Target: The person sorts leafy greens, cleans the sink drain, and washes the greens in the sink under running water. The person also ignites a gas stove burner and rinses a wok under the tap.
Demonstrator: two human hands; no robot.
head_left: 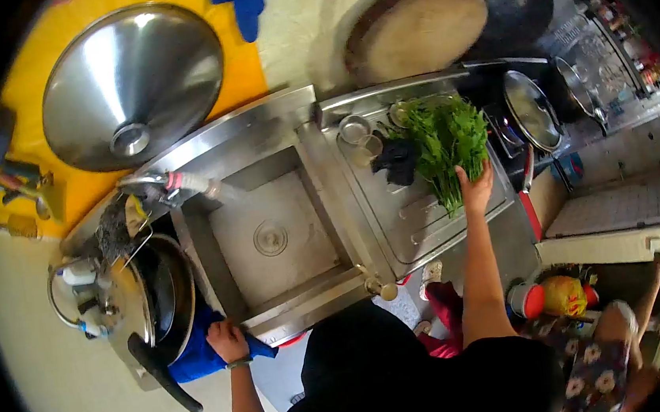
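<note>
My right hand [475,189] is closed around the lower part of a bunch of leafy greens [448,141], thumb on the near side. The bunch lies on the steel drainboard [384,228] right of the sink. A crumpled black plastic bag [397,161] lies against its left side. My left hand [227,341] is at the sink's near left corner with its fingers bent over a blue cloth [197,354]. Water runs from the faucet hose [197,184] into the steel sink [323,214].
Left of the sink stand a dark pan [167,285] and a glass lid [117,306]. Behind are a large steel lid [131,82] and a round wooden board [416,27]. A lidded pan [531,111] sits on the stove at right. Another person [599,355] is at lower right.
</note>
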